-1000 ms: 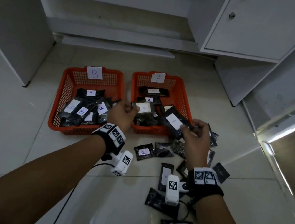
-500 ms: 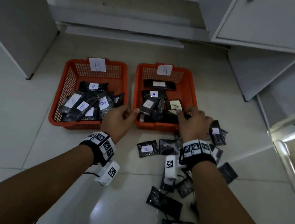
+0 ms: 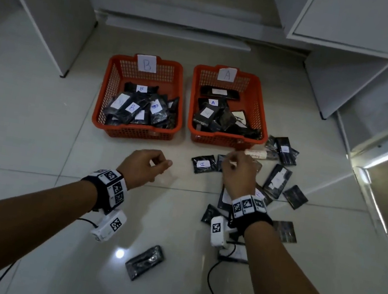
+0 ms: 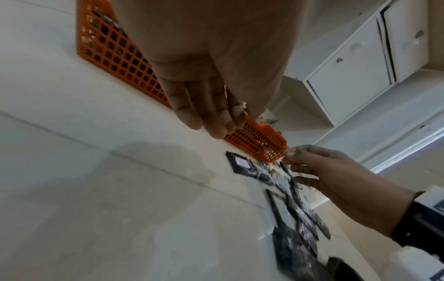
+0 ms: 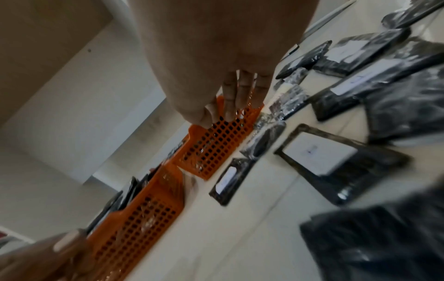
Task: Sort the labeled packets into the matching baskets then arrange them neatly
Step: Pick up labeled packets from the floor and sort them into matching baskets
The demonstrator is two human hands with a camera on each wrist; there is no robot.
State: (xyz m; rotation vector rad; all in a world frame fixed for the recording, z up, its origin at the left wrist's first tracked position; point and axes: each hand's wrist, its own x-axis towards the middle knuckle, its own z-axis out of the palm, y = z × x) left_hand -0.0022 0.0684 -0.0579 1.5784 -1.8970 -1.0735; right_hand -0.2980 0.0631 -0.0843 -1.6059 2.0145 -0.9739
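I'm hovering both hands over the floor, holding nothing. L hand loosely curled; R hand fingers relaxed above loose packets. Basket B and basket A sitting w/ packets inside.

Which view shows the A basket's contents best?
Head: it looks down into the A basket, so the packets and their labels show. Left wrist catches only its near corner beyond the left hand. Right wrist shows only its mesh side wall, blurred, contents hidden.
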